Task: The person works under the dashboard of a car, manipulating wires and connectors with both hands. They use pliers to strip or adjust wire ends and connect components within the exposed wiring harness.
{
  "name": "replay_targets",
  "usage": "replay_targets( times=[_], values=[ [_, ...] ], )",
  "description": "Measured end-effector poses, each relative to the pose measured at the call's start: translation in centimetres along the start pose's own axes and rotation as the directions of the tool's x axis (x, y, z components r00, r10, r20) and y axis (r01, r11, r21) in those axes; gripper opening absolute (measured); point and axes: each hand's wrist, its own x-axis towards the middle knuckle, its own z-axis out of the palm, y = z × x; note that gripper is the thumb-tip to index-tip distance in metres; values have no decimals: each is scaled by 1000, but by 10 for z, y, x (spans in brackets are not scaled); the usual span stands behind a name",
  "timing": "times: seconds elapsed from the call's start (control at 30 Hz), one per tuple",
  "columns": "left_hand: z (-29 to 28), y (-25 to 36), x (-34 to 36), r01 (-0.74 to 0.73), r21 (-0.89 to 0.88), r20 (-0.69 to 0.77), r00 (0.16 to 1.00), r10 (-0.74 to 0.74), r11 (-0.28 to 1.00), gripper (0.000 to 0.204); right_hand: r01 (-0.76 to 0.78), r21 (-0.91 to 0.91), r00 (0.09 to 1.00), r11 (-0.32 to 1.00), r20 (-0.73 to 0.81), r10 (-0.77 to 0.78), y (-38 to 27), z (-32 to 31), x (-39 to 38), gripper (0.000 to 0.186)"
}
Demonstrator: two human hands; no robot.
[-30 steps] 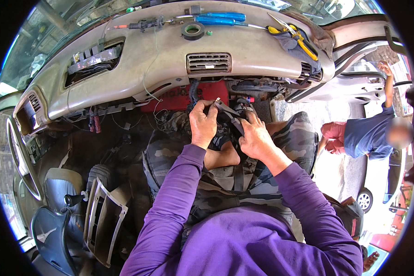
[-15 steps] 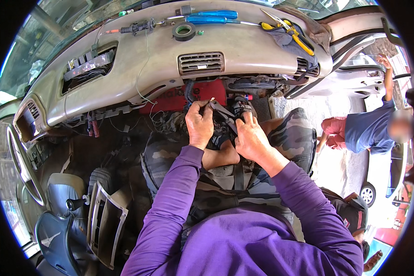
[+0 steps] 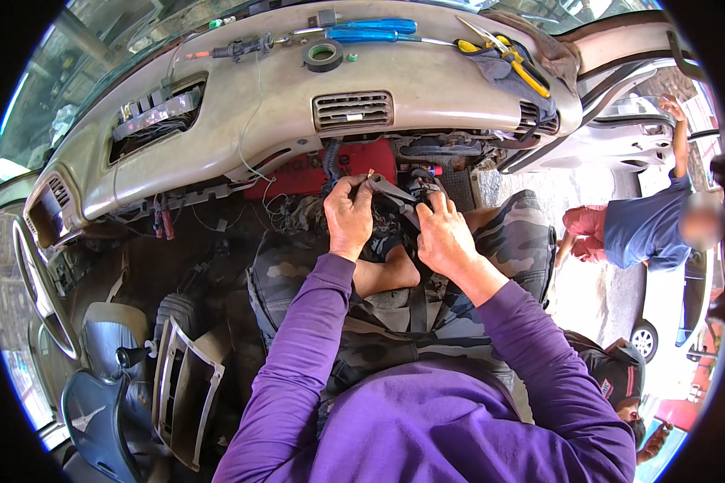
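Purple sleeves (image 3: 314,314) end at the right hand (image 3: 445,240), gripping grey pliers (image 3: 391,190), and the left hand (image 3: 350,219), pinching a small piece (image 3: 371,173) at their tip. It looks like fine work on that piece, calling for a steady pinch; the pliers lie between the hands, short of the near edge of the dashboard (image 3: 435,88).

A beige dashboard (image 3: 435,92) curves right across the view, and it's busy up there! Two blue-handled screwdrivers (image 3: 362,35) lie side by side, shafts pointing opposite ways. Just below, a black tape roll (image 3: 323,68) sits flat, a small green piece (image 3: 352,58) right beside it. Out to the right, a yellow-and-black hand tool (image 3: 528,76) rests on a dark cloth (image 3: 499,72); over on the left, a slender dark piece (image 3: 242,48) with an orange end!
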Motion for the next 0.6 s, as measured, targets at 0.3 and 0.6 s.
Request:
replay_targets(
  times=[0.3, 0.6],
  values=[
    [0, 9, 1, 65, -87, 43, 997, -61, 994, 20, 60, -84, 983, 995, -167, -74, 8, 12, -1, 41],
    [-2, -3, 3, 78, -107, 59, 996, -72, 991, 17, 11, 16, 999, 1000, -31, -11, 1, 3, -1, 38]
  ],
)
